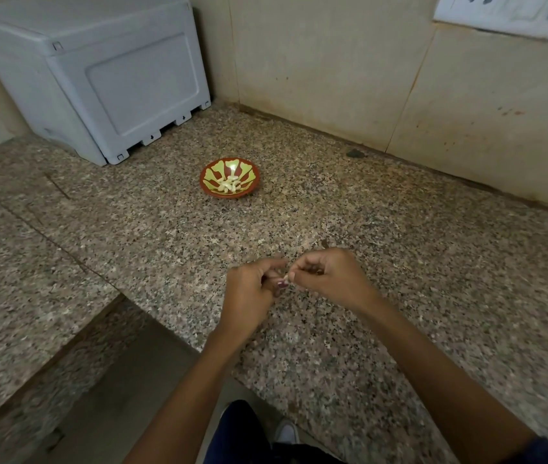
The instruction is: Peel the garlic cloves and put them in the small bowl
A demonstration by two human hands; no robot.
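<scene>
Now | garlic clove (286,278) is pinched between left hand (255,289) and right hand (328,279) for peeling | small bowl (229,181) kept ahead on tabletop (400,262), peeled cloves inside

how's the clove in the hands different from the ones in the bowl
The clove in the hands is a single piece pinched between the left hand and right hand above the counter; the cloves in the bowl are a small heap lying loose, untouched. The held one is mostly hidden by fingers, so whether it is peeled cannot be told; the bowl ones show fully, pale and bare. Both look pale cream.
</scene>
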